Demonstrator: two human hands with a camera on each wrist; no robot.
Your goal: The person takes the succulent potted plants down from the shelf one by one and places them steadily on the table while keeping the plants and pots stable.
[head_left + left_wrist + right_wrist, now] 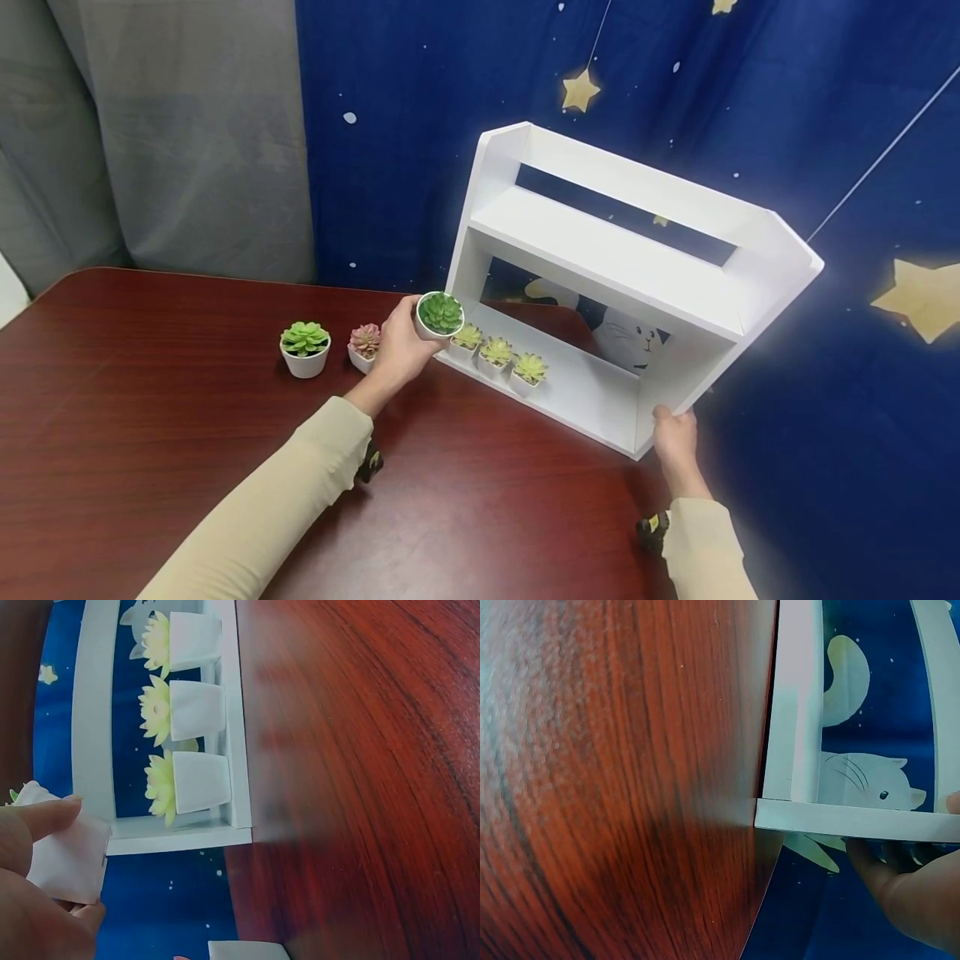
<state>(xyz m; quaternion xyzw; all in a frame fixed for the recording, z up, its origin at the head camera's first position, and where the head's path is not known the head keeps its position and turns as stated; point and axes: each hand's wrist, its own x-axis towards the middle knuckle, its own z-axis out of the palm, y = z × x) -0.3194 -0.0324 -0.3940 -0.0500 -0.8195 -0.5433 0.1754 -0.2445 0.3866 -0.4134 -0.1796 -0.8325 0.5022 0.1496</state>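
Cream sleeves (270, 500) extend over a glossy, red-brown wood-grain counter (480, 517). The right hand (675, 437) grips a side panel (840, 820) of a smooth white two-tier shelf (607, 258), though some of the fingers appear hidden behind it. At the shelf's left end, the left hand (401, 346) curls its fingers round a tapering white pot (71, 859), raised off the counter, its dark-green succulent (440, 312) a tight rosette of plump leaves. Three spiky yellow-green succulents (496, 351) line the lower tier; beyond hangs a star-patterned blue curtain (390, 167).

Left hand (403, 347) holds a green succulent (440, 313); right hand (676, 440) grips a white two-tier shelf (615, 262) (three yellow-green succulents (496, 351) inside)
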